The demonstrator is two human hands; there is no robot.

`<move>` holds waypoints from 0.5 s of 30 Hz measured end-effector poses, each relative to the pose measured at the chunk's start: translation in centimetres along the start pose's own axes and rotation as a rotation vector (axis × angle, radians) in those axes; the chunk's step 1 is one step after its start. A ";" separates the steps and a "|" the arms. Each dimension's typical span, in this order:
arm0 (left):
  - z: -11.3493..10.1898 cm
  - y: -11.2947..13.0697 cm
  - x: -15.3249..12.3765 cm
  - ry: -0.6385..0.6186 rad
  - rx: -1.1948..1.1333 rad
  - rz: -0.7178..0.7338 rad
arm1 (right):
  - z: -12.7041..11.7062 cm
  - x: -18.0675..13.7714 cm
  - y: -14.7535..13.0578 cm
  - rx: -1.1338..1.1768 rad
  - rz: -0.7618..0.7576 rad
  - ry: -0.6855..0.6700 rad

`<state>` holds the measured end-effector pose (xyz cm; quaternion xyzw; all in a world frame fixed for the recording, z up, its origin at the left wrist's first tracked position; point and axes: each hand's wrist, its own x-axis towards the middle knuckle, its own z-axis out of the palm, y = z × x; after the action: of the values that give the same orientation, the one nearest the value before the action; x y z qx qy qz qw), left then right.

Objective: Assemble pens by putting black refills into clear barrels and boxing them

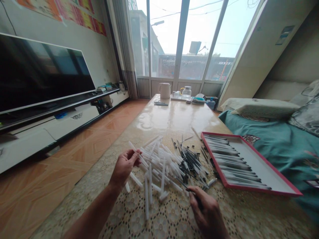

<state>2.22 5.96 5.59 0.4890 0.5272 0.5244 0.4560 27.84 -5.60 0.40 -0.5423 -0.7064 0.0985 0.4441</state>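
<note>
My left hand (124, 167) is raised over the table's left side, its fingers pinched on a white pen barrel (136, 153) at the edge of a heap of white pen barrels (159, 166). My right hand (208, 212) rests low near the front edge, closed on a thin black pen refill (184, 186). A pile of black refills (191, 162) lies just beyond it. A red-rimmed tray (251, 189) to the right holds a row of finished pens (229, 159).
The long glossy table (171, 116) carries a white jug (164, 90), a glass kettle (186, 92) and small items at its far end. A television (42, 73) stands on a low cabinet at the left. A teal-covered sofa (281, 142) is at the right.
</note>
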 end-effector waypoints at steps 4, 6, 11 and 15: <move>1.5 -1.2 -2.4 -0.102 -0.180 -0.130 | -0.4 0.1 -1.3 0.039 0.030 0.000; 1.0 -1.5 -2.4 0.060 -0.124 -0.002 | -0.8 0.0 -1.9 0.077 0.064 0.037; -3.7 -1.4 -1.2 0.565 -0.211 0.116 | -2.4 0.1 -2.5 0.105 0.234 0.062; -6.2 -1.7 -2.4 0.623 -0.245 -0.007 | -3.4 0.7 -2.8 0.148 0.247 -0.020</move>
<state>-3.78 3.00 4.02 0.2448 0.5759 0.7067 0.3300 28.39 -7.28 4.46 -0.5898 -0.6297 0.2097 0.4602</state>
